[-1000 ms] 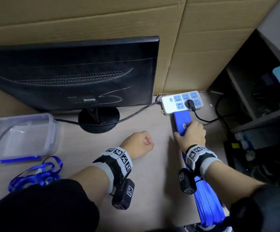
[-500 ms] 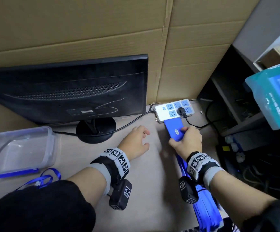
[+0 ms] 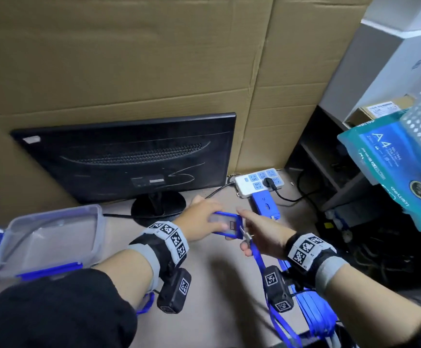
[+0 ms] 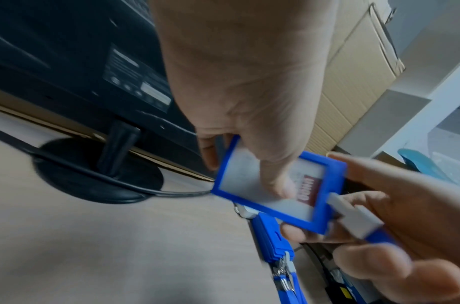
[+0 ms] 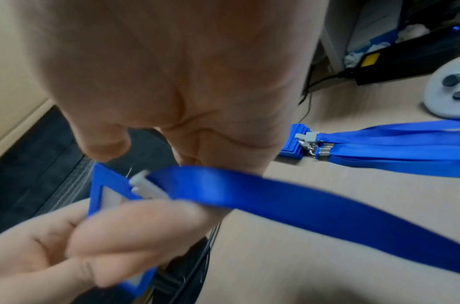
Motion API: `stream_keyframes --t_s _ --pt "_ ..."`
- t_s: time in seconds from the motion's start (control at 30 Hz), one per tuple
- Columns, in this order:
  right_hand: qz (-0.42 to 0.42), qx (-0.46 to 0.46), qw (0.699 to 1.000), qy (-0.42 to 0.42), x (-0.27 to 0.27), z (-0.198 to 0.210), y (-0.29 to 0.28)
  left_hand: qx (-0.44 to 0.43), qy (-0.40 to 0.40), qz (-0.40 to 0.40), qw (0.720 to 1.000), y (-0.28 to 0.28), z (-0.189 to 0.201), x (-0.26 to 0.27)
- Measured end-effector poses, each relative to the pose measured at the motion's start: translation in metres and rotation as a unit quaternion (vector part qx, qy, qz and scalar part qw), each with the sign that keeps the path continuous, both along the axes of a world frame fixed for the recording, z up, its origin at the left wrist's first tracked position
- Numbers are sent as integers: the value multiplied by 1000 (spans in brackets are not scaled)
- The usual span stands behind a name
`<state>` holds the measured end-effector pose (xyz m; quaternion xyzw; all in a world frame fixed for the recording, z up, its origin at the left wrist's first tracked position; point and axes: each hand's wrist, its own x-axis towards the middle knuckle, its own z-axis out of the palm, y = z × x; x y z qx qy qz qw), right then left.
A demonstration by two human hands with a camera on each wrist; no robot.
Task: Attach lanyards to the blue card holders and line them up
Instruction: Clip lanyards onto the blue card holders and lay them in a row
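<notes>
Above the table, my left hand (image 3: 212,222) grips a blue card holder (image 3: 225,225) with a clear window; its thumb lies across the window (image 4: 275,191). My right hand (image 3: 245,237) pinches the grey clip (image 4: 353,216) of a blue lanyard (image 5: 275,197), and the clip touches the holder's short edge (image 5: 101,185). The strap hangs down from that hand toward me (image 3: 262,262). By the power strip lies a stack of blue card holders (image 3: 264,205), their lanyards (image 5: 392,148) running back to a bundle (image 3: 315,310) at the front right.
A black monitor (image 3: 129,156) stands behind my left hand. A clear plastic box (image 3: 51,239) sits at the left. The white power strip (image 3: 259,183) lies against the cardboard wall (image 3: 129,59). At the right the table ends beside a shelf holding an A4 paper pack (image 3: 392,167).
My right hand has left the stack by the power strip and now holds a lanyard clip. My left hand has risen from the table and now holds a card holder. The view has tilted up.
</notes>
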<state>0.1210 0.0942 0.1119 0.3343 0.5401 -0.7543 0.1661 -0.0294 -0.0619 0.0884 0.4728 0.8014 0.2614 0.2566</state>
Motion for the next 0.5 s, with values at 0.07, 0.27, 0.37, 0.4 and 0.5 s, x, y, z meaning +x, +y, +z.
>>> stream_keyframes --t_s 0.07,0.27,0.37,0.4,0.5 --pt "29 84 996 24 -5 -4 -13 -15 -28 33 999 -25 2 -10" --pt "53 171 978 104 -23 -10 -55 -48 -34 78 995 -86 13 -25" --pt "35 143 982 119 -33 -9 -72 -13 -68 105 992 -98 20 -26" --pt "29 137 983 122 -36 -9 -76 0 -75 116 990 -101 22 -26" --pt "16 129 983 129 -41 -5 -84 18 -66 128 989 -110 25 -28"
